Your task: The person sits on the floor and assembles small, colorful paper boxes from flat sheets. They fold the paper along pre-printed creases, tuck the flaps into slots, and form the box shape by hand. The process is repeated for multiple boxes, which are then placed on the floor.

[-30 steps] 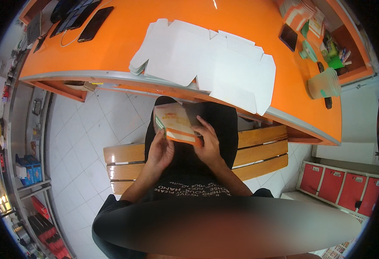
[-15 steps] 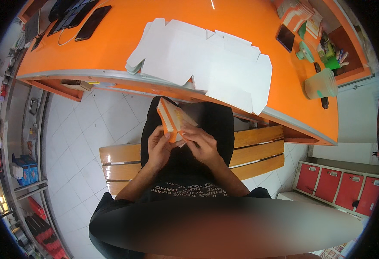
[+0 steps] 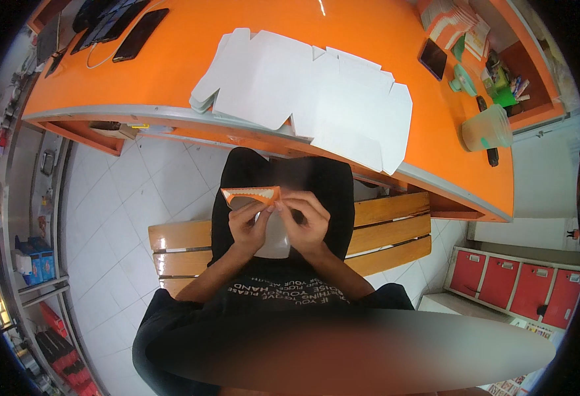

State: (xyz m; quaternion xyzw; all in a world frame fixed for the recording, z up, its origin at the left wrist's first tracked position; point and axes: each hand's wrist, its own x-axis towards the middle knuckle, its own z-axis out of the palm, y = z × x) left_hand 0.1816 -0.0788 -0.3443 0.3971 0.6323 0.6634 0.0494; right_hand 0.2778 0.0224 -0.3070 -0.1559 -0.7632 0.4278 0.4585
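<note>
Above my lap I hold a partly folded orange-and-white cardboard box (image 3: 263, 193), with an orange edge and a scalloped white pattern along its upper side. A pale panel of it hangs down between my hands. My left hand (image 3: 248, 226) is closed on its lower left part, fingers behind the card and thumb toward the middle. At the right corner, my right hand (image 3: 306, 219) pinches the box between thumb and fingertips. The thumbs are close together. A stack of flat white cardboard blanks (image 3: 303, 92) lies on the orange table just beyond my knees.
The orange table (image 3: 178, 72) has a metal front edge. Phones (image 3: 140, 36) lie at its far left, another phone (image 3: 433, 59) at its right. A translucent plastic cup (image 3: 486, 129) stands at the right end. I sit on a slatted wooden bench (image 3: 389, 228); red lockers (image 3: 501, 284) are at right.
The box has been tilted from upright, so its patterned edge now lies nearly level and a pale panel hangs below. My hands have drawn closer around its right corner.
</note>
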